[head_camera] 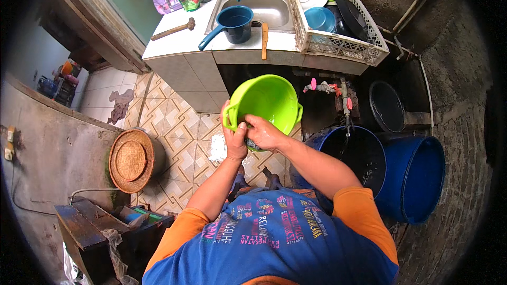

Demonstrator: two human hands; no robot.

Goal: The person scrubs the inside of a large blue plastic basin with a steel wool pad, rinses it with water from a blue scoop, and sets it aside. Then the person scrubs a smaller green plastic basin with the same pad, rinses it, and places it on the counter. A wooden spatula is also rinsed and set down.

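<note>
A lime-green plastic basin (273, 97) with two side handles is tilted in front of me, its open inside facing up. My left hand (235, 140) grips its near left side by the handle. My right hand (263, 131) is at the basin's near rim, its fingers close to my left thumb. Under the right hand shows part of a grey scouring pad (252, 144), pressed against the basin; the rest of it is hidden by the fingers. Wet shine marks the basin's inner wall.
Ahead, the counter carries a blue dipper (240, 27), a wooden spatula (265, 41), a steel sink (273, 10) and a white dish crate (336, 45). Water runs into a blue barrel (323, 140) at right, beside another blue barrel (422, 182). A lidded woven basket (132, 158) stands left.
</note>
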